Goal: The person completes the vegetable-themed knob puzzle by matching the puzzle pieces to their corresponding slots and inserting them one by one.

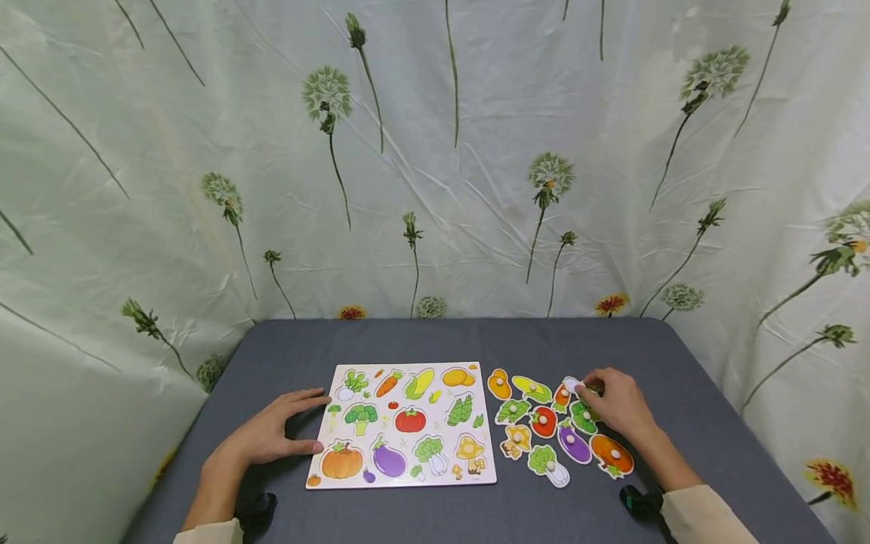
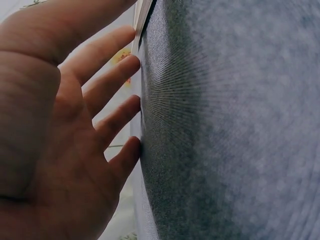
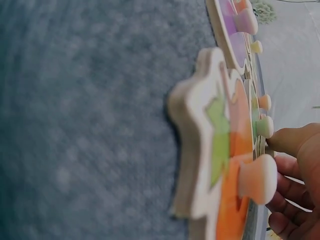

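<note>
A wooden vegetable puzzle board point(image 1: 401, 425) lies flat on the table. My left hand point(image 1: 272, 431) rests at its left edge, thumb and fingers extended and spread; the left wrist view shows the same open palm point(image 2: 75, 150). To the board's right, my right hand point(image 1: 615, 400) bends its fingers over a white turnip piece point(image 1: 571, 384), which it partly covers. Thumb and forefinger of this hand point(image 3: 300, 170) appear to pinch its small knob, though the contact is mostly hidden. Close by lie the broccoli piece point(image 1: 583, 417), carrot piece point(image 1: 561, 398) and pumpkin piece point(image 1: 612, 455).
More knobbed pieces lie beside the board: potato point(image 1: 499, 384), corn point(image 1: 532, 390), tomato point(image 1: 544, 421), eggplant point(image 1: 574, 442), mushroom point(image 1: 516, 440), bok choy point(image 1: 548, 465) and a leafy green one point(image 1: 513, 411). A grey cloth point(image 1: 408, 340) covers the table; a floral curtain point(image 1: 435, 189) hangs behind.
</note>
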A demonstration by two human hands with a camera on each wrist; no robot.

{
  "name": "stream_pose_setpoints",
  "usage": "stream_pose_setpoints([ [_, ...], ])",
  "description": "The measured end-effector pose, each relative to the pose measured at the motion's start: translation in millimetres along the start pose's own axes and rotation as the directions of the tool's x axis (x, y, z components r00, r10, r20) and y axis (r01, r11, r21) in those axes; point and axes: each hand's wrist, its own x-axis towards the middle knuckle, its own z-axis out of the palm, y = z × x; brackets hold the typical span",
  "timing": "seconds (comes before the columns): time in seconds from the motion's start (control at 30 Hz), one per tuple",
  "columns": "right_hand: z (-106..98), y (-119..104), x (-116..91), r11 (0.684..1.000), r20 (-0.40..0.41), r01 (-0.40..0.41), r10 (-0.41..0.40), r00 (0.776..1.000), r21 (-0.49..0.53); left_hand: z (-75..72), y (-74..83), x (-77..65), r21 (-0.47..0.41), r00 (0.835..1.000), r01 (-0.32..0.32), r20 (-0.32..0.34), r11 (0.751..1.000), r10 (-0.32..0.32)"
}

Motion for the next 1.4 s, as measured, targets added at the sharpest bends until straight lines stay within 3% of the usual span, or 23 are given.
stream_pose_setpoints([
  [0.87, 4.0, -6.4, -1.1, 0.999, -0.056, -0.004, 0.006, 0.998, 0.032, -0.1, 1.9, 0.0, -0.036, 0.997, 0.058, 0.049, 0.998, -0.056],
  [1.4, 7.5, -45.4, 13.5, 0.989, -0.05, 0.108, -0.104, 0.993, 0.104, -0.6, 1.8, 0.8, -0.047, 0.998, 0.053, 0.043, 0.997, -0.051],
])
